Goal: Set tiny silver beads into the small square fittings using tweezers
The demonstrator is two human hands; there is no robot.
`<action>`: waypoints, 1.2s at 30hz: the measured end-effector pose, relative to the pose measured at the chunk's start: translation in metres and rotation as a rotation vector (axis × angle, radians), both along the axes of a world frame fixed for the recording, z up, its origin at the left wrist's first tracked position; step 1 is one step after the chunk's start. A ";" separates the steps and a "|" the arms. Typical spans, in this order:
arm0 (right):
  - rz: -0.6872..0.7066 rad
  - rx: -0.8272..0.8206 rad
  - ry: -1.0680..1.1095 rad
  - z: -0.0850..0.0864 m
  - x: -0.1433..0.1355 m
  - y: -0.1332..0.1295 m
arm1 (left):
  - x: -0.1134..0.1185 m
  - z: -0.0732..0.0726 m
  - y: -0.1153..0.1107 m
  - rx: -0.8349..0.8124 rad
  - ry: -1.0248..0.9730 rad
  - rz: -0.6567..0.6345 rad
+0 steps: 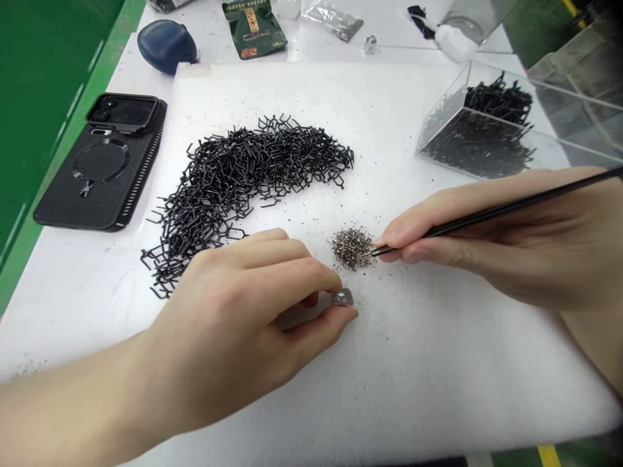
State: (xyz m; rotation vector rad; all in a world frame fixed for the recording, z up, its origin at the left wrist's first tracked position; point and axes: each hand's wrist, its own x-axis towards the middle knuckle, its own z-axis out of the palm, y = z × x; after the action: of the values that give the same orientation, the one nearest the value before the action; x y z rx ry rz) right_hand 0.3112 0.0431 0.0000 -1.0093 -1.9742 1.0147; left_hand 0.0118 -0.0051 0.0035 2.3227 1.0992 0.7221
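Between its thumb and index finger, my left hand pinches a small grey metal block just above the white foam sheet. My right hand holds black tweezers, whose tips touch the right side of a small heap of tiny metallic pieces. Whether the tips grip a piece is too small to tell. Behind my left hand, a curved pile of bent black wire-like parts spreads over the foam.
A black phone lies at the left. Behind the foam are a dark blue object, a green packet, a bag and a small metal block. A transparent box with black parts stands at the right.
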 end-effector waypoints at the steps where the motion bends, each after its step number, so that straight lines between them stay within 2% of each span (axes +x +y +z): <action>1: -0.005 0.005 0.001 0.000 -0.001 -0.001 | -0.001 0.001 -0.001 -0.003 -0.001 -0.006; 6: -0.002 -0.017 -0.022 0.004 -0.004 -0.002 | 0.001 0.004 0.001 -0.005 0.001 -0.015; 10: -0.001 -0.082 -0.004 0.003 -0.003 -0.001 | 0.002 -0.004 0.001 0.034 -0.032 -0.001; 13: 0.009 -0.062 0.014 -0.002 -0.002 -0.001 | 0.002 -0.009 0.001 0.038 -0.039 0.010; 22: 0.038 -0.067 0.010 -0.001 -0.001 -0.001 | -0.001 0.004 -0.001 -0.027 0.034 -0.004; 26: 0.045 -0.038 -0.019 -0.003 -0.001 0.001 | 0.002 0.005 -0.001 -0.016 0.049 0.016; 32: 0.040 -0.061 -0.022 -0.004 -0.001 0.002 | 0.021 0.005 0.012 0.007 0.055 0.042; 36: 0.034 -0.071 -0.023 0.000 0.000 0.001 | 0.019 0.005 0.011 0.010 0.054 0.042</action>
State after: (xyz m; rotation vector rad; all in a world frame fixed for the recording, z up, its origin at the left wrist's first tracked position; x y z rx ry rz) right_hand 0.3107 0.0444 0.0002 -1.0329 -1.9921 1.1039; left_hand 0.0303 0.0057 0.0089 2.3463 1.1740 0.6846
